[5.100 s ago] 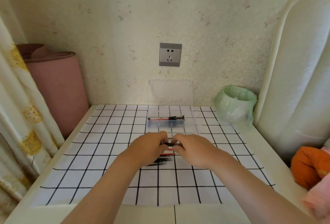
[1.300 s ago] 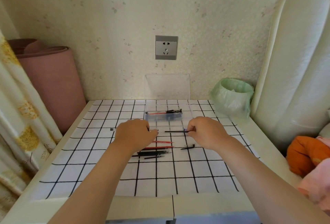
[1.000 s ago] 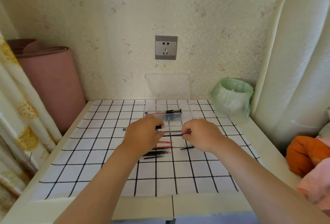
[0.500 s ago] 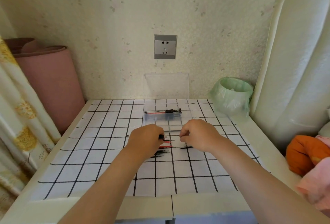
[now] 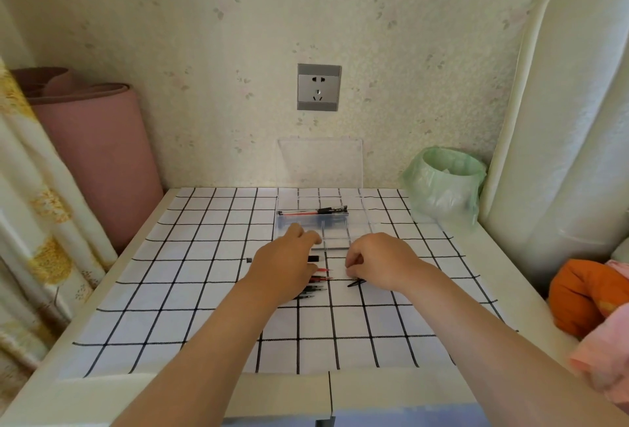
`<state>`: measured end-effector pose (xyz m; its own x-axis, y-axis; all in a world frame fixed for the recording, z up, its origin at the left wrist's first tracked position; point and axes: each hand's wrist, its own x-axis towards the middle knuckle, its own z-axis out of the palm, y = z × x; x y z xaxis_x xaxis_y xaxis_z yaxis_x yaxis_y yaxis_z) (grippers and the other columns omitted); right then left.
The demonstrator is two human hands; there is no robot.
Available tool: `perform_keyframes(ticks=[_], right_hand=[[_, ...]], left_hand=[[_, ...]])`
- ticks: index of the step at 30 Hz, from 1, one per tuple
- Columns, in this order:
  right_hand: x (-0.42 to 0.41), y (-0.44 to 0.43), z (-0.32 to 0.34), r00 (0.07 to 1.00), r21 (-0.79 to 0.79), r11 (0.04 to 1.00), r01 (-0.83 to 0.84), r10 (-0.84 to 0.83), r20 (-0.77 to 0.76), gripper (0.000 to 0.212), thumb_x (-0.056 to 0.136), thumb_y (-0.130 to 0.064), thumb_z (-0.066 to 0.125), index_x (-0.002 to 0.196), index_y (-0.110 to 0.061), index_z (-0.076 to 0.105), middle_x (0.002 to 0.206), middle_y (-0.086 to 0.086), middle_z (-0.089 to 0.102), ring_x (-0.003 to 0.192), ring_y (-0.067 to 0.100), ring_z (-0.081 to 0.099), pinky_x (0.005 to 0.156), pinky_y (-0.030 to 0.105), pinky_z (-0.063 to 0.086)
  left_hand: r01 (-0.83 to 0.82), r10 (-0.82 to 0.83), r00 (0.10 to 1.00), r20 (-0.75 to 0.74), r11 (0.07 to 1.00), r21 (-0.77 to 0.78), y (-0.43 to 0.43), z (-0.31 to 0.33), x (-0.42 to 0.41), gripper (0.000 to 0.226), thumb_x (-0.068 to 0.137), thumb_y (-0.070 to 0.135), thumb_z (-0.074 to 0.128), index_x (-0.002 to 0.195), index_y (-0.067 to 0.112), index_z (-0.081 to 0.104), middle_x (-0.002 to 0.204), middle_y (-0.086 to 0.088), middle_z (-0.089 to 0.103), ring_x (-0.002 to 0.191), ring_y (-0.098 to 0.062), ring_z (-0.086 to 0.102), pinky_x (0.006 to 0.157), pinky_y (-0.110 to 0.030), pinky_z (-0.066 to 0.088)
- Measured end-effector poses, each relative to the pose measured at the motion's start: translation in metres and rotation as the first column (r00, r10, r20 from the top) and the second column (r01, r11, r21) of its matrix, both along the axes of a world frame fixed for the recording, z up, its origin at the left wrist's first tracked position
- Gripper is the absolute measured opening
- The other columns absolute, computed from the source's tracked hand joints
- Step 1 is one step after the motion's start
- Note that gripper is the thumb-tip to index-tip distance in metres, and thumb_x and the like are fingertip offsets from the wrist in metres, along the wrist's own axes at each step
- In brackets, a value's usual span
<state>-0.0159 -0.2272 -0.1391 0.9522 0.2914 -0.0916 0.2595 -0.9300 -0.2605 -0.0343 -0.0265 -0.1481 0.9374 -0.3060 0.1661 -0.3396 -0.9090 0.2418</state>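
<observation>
My left hand (image 5: 289, 265) grips a pen part whose black end (image 5: 313, 258) sticks out to the right. My right hand (image 5: 377, 263) is level with it, its curled fingertips pinched close to that end; the piece between them is too thin to make out. Under and beside the left hand lie several loose red and black refills (image 5: 318, 282). A small black pen piece (image 5: 355, 283) lies just below the right hand. Just beyond the hands stands a clear compartment box (image 5: 335, 239), holding assembled pens (image 5: 313, 212) in its far slot.
The box's clear lid (image 5: 320, 161) stands upright against the wall. A bin lined with a green bag (image 5: 442, 185) stands at the back right. A tiny black bit (image 5: 248, 260) lies left of my left hand. Pink roll (image 5: 98, 154) at the left, orange cloth (image 5: 578, 294) at the right.
The hands have come closer together over the refills. The long thin black refill that my right hand held out earlier no longer shows between them.
</observation>
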Motion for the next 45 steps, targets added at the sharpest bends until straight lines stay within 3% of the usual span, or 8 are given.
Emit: perform_keyframes(ticks=[5,8,15,22,25,29,38,45], right_hand=[[0.005,0.001,0.011,0.989,0.075,0.997,-0.018,0.006,0.149,0.019,0.091,-0.041,0.061,0.108,-0.033,0.067,0.100,-0.013,0.067,0.087,0.008,0.058,0.075,0.027,0.046],[0.017,0.001,0.016,0.969,0.120,0.993,-0.018,-0.012,0.246,0.023,0.096,-0.026,0.053,0.115,-0.029,0.067,0.110,-0.010,0.066,0.094,0.011,0.058,0.080,0.027,0.046],[0.036,0.017,0.016,0.997,-0.118,0.990,-0.072,0.072,-0.008,0.044,0.087,-0.021,0.052,0.130,-0.028,0.058,0.130,-0.005,0.059,0.121,0.020,0.051,0.102,0.038,0.039],[0.044,0.042,0.013,0.994,-0.207,0.977,-0.052,0.030,-0.107,0.035,0.088,-0.022,0.049,0.122,-0.025,0.057,0.121,-0.001,0.060,0.109,0.022,0.054,0.094,0.037,0.039],[0.048,0.045,0.010,0.992,-0.204,0.978,-0.045,0.021,-0.121,0.017,0.088,-0.024,0.049,0.099,-0.022,0.062,0.099,-0.003,0.061,0.092,0.020,0.054,0.081,0.034,0.041],[0.051,0.046,0.011,0.989,-0.064,0.996,-0.058,0.048,-0.142,0.026,0.090,-0.029,0.049,0.067,-0.018,0.054,0.073,-0.003,0.052,0.070,0.016,0.049,0.059,0.029,0.034],[0.053,0.033,0.018,0.991,0.134,0.989,-0.067,0.081,-0.103,0.013,0.091,-0.026,0.065,0.099,-0.024,0.076,0.089,-0.015,0.064,0.088,0.009,0.060,0.074,0.022,0.044],[0.042,0.030,0.025,0.995,0.245,0.969,-0.022,-0.003,0.100,0.015,0.087,-0.026,0.070,0.101,-0.028,0.075,0.089,-0.016,0.065,0.082,0.007,0.060,0.075,0.025,0.047]], left_hand=[[0.007,-0.003,0.994,0.111,0.999,-0.037,0.001,0.001,0.007,0.041,0.098,0.030,0.054,0.139,0.028,0.048,0.132,0.008,0.043,0.093,-0.013,0.057,0.065,-0.025,0.044],[0.016,-0.013,0.995,0.101,0.999,-0.031,0.004,-0.002,0.012,0.037,0.098,0.028,0.053,0.136,0.026,0.053,0.132,0.006,0.047,0.103,-0.015,0.057,0.072,-0.029,0.050],[0.014,-0.012,0.998,0.068,1.000,-0.028,0.006,-0.010,0.017,0.035,0.097,0.023,0.053,0.132,0.025,0.056,0.124,0.004,0.051,0.100,-0.018,0.058,0.078,-0.036,0.054],[0.020,-0.020,0.999,0.036,1.000,-0.009,0.008,-0.013,0.017,0.041,0.097,0.022,0.053,0.137,0.024,0.050,0.126,0.002,0.048,0.100,-0.019,0.056,0.079,-0.036,0.054],[0.017,-0.017,1.000,0.017,1.000,-0.010,0.010,-0.013,0.015,0.046,0.097,0.023,0.052,0.143,0.027,0.044,0.135,0.001,0.044,0.106,-0.019,0.055,0.081,-0.035,0.053],[0.000,0.000,1.000,0.005,1.000,-0.024,0.011,-0.012,0.016,0.047,0.096,0.024,0.054,0.142,0.032,0.044,0.147,0.002,0.034,0.116,-0.020,0.053,0.082,-0.033,0.051],[-0.006,0.004,0.999,-0.039,0.999,-0.041,0.011,-0.008,0.014,0.051,0.096,0.032,0.057,0.144,0.032,0.041,0.150,0.004,0.029,0.116,-0.019,0.053,0.084,-0.032,0.051],[-0.013,0.029,0.996,0.081,0.981,-0.195,0.012,0.004,0.011,0.052,0.092,0.038,0.061,0.137,0.025,0.038,0.134,0.004,0.036,0.076,-0.011,0.052,0.057,-0.023,0.040]])
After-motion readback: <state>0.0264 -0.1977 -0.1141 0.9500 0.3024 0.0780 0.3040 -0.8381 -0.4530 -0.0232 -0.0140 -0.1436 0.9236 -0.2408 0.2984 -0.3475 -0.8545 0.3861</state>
